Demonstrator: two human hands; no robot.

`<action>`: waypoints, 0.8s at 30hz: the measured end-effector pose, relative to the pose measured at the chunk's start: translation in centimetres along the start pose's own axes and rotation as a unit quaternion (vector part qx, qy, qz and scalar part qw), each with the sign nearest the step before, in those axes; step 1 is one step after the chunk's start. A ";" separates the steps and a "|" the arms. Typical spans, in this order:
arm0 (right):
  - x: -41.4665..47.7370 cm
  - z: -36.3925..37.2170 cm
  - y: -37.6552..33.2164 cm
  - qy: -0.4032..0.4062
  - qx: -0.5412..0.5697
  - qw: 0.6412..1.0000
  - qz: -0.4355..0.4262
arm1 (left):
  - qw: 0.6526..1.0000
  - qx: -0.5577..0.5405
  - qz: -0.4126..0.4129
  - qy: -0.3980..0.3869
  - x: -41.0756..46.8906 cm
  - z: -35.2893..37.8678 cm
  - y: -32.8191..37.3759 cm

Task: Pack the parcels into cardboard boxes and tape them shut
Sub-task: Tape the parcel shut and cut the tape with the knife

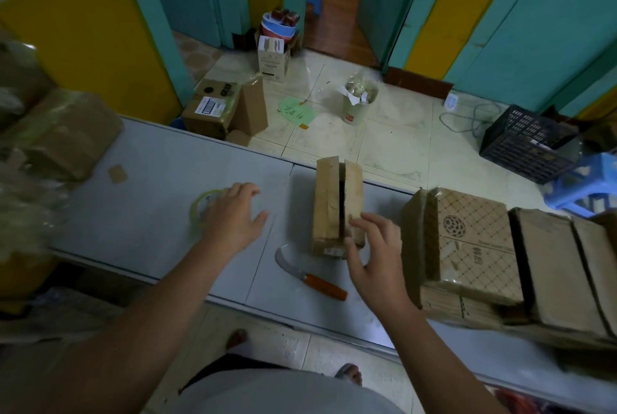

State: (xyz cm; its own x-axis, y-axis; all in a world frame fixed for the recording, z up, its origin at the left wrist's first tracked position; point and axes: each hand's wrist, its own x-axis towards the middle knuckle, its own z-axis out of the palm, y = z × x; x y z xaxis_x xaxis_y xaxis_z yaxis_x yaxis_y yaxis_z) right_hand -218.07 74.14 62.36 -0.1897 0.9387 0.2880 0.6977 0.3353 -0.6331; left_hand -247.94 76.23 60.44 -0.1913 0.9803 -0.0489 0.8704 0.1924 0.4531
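**Forearms fork, one job each side**

Left hand hangs spread over the tape roll, gripping nothing yet. Right hand, fingers loose, touches the near end of the small box; its untaped seam runs straight away from the person.

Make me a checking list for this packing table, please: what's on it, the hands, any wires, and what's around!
Surface: grey table, with a small brown scrap on it.
Job's things: cardboard box with a gap between its top flaps; tape roll; flat box stack at the right.
Clutter: orange-handled knife lying loose near the box; wrapped bundles at the left.
Hands: left hand open at the tape roll; right hand open, resting on the box's near end.
Cables: grey cable on the floor.
Surroundings: black crate, blue stool, bin, floor boxes.
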 end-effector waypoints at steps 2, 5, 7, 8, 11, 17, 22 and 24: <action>-0.3 0.8 -0.5 -0.023 0.003 1.000 -0.003 | 0.996 0.068 -0.049 -0.023 0.0 -0.1 -3.2; 0.1 1.7 -1.2 -0.047 0.009 0.999 0.013 | 0.979 0.149 -0.083 -0.113 -0.4 0.2 -7.2; 0.5 2.1 -1.5 -0.054 0.011 0.998 0.011 | 0.980 0.156 -0.075 -0.101 -0.8 0.6 -8.9; 0.8 2.1 -1.8 -0.054 0.013 0.998 0.005 | 0.984 0.145 -0.063 -0.082 -1.0 0.7 -9.4; 1.9 2.0 -2.8 -0.060 0.020 0.998 -0.011 | 0.995 0.099 0.011 -0.010 -1.6 -0.2 -8.7; 5.7 1.3 -5.9 -0.159 0.065 0.985 -0.004 | 0.983 0.006 0.176 0.055 -3.8 -4.0 -1.6; 7.6 0.1 -7.5 -0.181 0.129 0.975 -0.009 | 0.968 -0.025 0.245 0.049 -4.5 -5.5 3.8; 7.6 -0.3 -7.5 -0.146 0.128 0.981 -0.011 | 0.969 -0.023 0.243 0.043 -4.4 -5.6 4.6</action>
State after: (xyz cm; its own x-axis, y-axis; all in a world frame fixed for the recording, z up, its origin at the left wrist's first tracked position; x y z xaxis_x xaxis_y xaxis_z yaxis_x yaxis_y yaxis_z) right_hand -224.52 78.73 69.46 -0.4187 0.9016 0.1085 0.5028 0.3297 -0.7990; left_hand -245.60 72.55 67.73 0.1977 0.9470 0.2532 0.8461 -0.2952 0.4438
